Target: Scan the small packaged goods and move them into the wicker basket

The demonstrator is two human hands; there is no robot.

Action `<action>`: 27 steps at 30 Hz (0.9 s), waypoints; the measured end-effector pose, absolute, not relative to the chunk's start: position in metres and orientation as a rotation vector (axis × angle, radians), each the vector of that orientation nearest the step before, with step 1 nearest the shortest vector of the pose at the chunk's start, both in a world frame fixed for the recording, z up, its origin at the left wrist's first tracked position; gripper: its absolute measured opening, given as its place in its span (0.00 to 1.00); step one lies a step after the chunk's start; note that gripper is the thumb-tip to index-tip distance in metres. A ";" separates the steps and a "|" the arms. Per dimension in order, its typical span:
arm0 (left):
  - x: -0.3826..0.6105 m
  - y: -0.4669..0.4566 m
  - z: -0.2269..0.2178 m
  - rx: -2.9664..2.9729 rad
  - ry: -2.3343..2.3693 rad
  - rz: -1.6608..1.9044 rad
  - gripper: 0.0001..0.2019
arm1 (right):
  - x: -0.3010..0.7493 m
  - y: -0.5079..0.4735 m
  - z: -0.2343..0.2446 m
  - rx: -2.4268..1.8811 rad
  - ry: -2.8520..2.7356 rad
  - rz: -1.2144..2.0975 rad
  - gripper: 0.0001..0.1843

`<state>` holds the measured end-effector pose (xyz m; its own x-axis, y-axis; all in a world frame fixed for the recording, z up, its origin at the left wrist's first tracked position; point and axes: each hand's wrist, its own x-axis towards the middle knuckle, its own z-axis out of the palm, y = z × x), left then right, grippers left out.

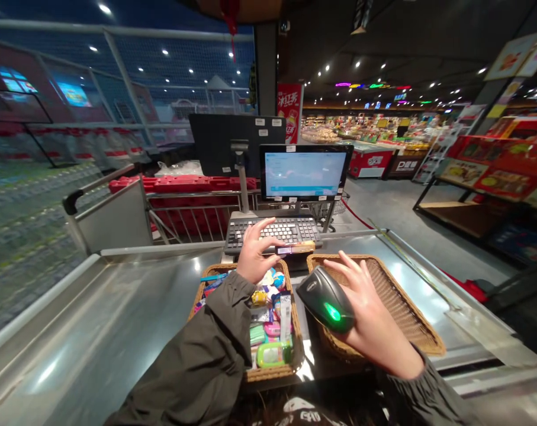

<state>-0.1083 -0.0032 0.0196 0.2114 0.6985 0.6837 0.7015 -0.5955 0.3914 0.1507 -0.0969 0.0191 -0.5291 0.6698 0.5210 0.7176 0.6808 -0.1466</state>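
My left hand (256, 251) reaches over the left basket, in front of the keyboard. Its thumb and fingers pinch one end of a small narrow packet (301, 247), which points to the right. My right hand (361, 302) grips a black barcode scanner (324, 299) with a glowing green light; some of its fingers stretch out over the right basket. Below my left wrist is a wicker basket (298, 331) full of small packaged goods, among them a green bottle (270, 355). Another wicker basket (401, 302) lies under my right hand, and its woven bottom shows.
Beyond the baskets are a black keyboard (290, 228) and a lit screen (306, 173), with a dark monitor back (226, 142) beside it. A metal counter (148, 307) with raised edges surrounds them. Behind stands a shopping cart (192, 210); shelves with red boxes (508, 160) are at right.
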 end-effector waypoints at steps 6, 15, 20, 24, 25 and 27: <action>-0.122 -0.008 0.017 -2.427 -1.433 -1.415 0.08 | 0.139 -0.101 0.020 -1.071 -2.358 -0.122 0.25; -0.143 -0.018 0.012 -2.421 -1.514 -1.295 0.06 | 0.131 -0.105 0.024 -1.060 -2.346 -0.133 0.24; -0.174 -0.031 -0.014 -2.399 -1.780 -1.065 0.06 | 0.138 -0.107 0.018 -1.080 -2.337 -0.126 0.25; -0.192 -0.042 -0.041 -2.381 -2.084 -0.794 0.08 | 0.137 -0.107 0.014 -1.073 -2.349 -0.106 0.25; -0.193 -0.045 -0.046 -2.372 -2.130 -0.717 0.08 | 0.135 -0.107 0.014 -1.070 -2.354 -0.098 0.25; -0.194 -0.049 -0.055 -2.351 -2.194 -0.562 0.07 | 0.133 -0.106 0.014 -1.058 -2.365 -0.081 0.25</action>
<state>-0.1938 -0.0493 -0.0550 0.0410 0.9855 0.1648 0.9434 -0.0925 0.3186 0.1325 -0.1062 0.0141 -0.5440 0.6738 0.5000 0.7066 0.6893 -0.1602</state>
